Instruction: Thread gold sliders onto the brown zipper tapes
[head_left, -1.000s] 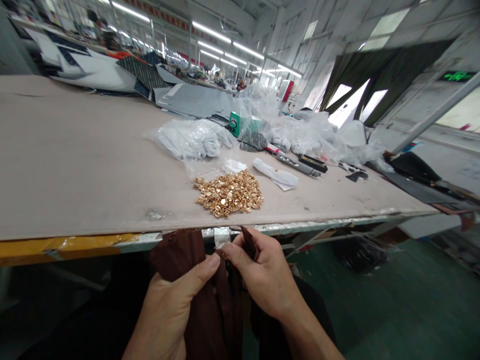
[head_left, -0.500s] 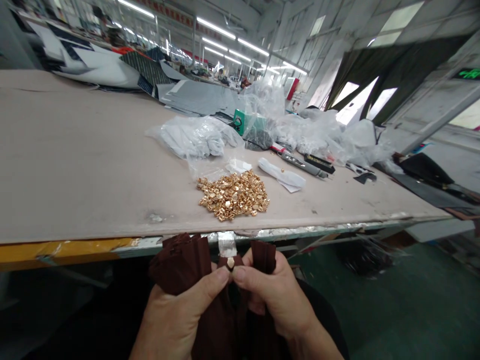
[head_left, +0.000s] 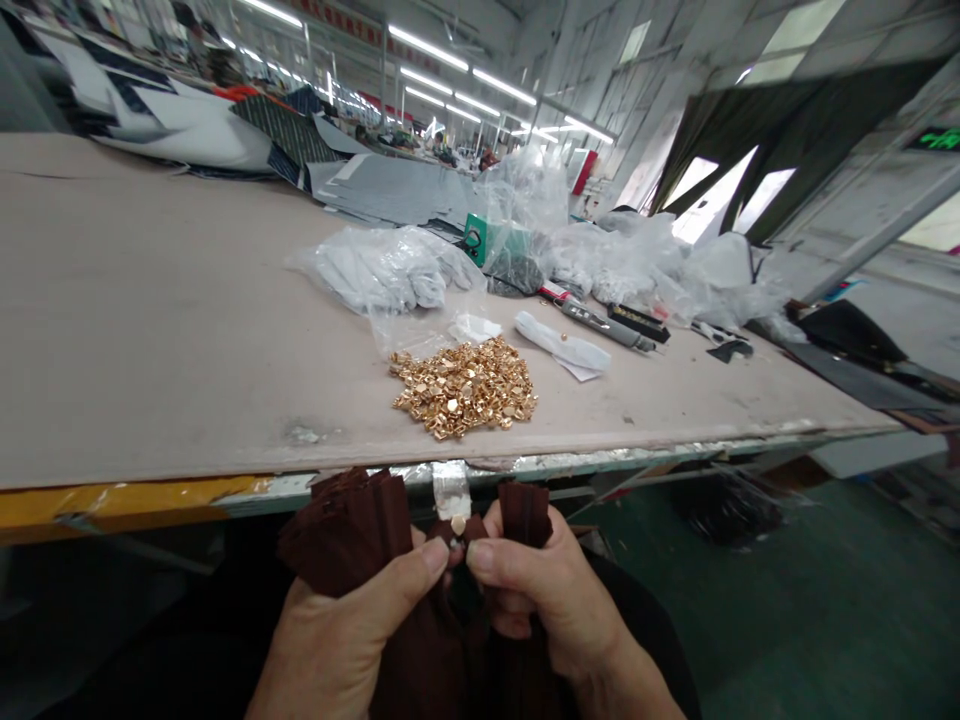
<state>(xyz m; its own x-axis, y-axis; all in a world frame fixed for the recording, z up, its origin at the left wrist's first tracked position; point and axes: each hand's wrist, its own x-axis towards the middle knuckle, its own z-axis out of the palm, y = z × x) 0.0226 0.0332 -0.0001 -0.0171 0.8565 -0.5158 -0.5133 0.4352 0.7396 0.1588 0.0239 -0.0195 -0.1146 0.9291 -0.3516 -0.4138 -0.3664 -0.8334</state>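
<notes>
Dark-brown fabric strips [head_left: 349, 530] fill your left hand [head_left: 349, 625], thumb and fingers closed on them at near centre. Your right hand [head_left: 555, 590] pinches a brown fabric end [head_left: 523, 515], fingers likewise closed. Just beyond your thumbs shows a gold metal fitting [head_left: 457, 525]; a gold hardware pile [head_left: 466, 390] lies farther off on the table [head_left: 165, 320].

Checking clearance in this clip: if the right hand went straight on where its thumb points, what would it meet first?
Most likely the left hand, at its thumb, just across a narrow gap, though depth is unclear here.
</notes>
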